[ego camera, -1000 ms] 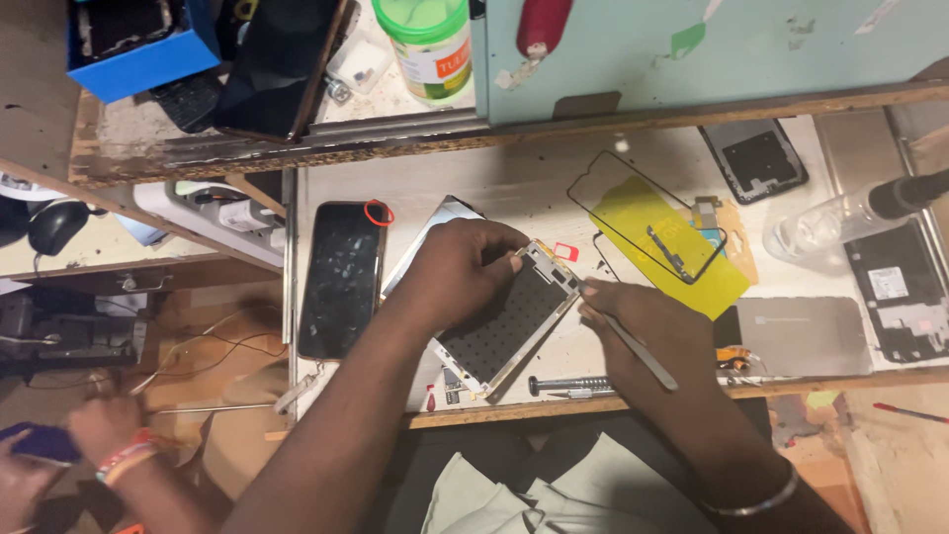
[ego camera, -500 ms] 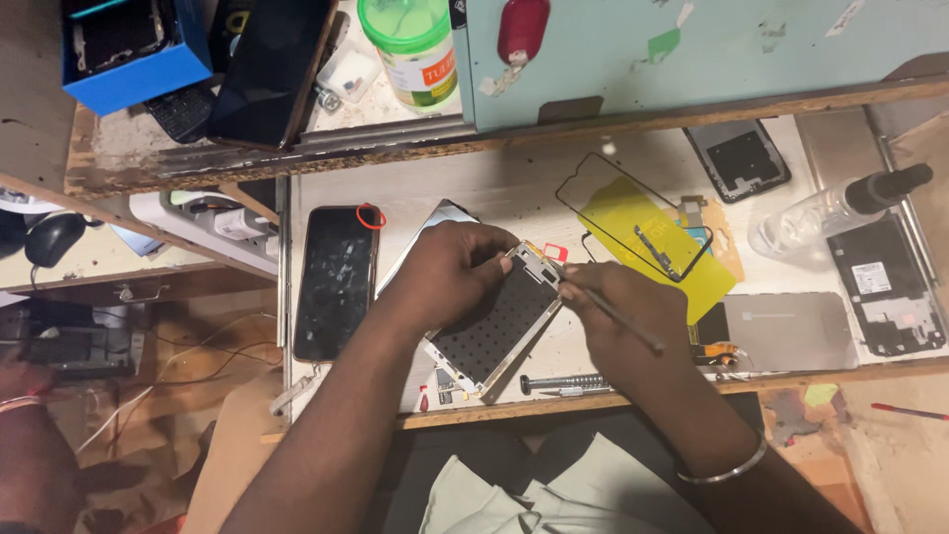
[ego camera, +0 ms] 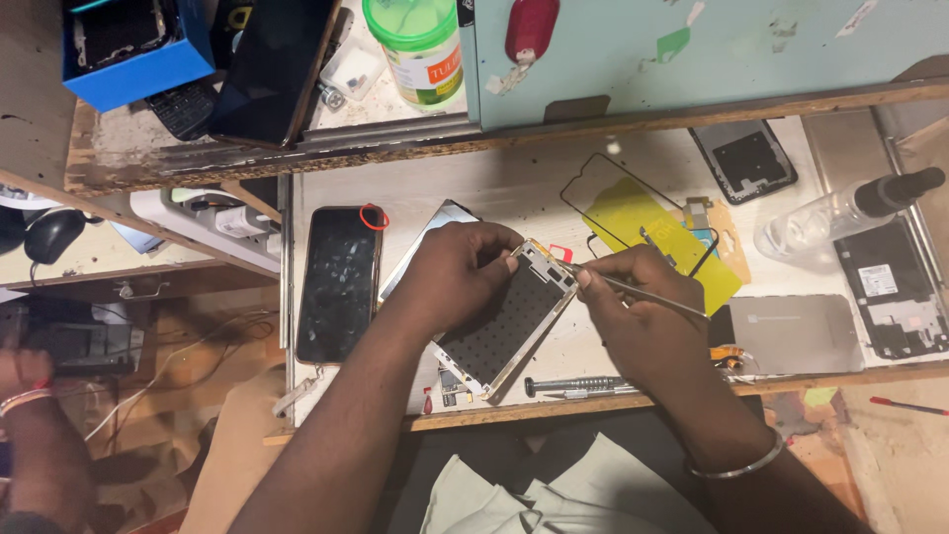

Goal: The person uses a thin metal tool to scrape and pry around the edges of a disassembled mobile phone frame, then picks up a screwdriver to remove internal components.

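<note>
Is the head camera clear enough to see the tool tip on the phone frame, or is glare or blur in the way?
Head view: sharp and evenly lit at the phone frame; the thin metal tool in the right hand reads clearly, its tip at the frame's top corner. The left hand shades the frame's upper-left edge. The picture's lower left is dim.

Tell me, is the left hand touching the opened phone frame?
Touching. The head view shows the left hand gripping the phone frame at its upper edge, fingers curled over the top corner with no gap.
</note>
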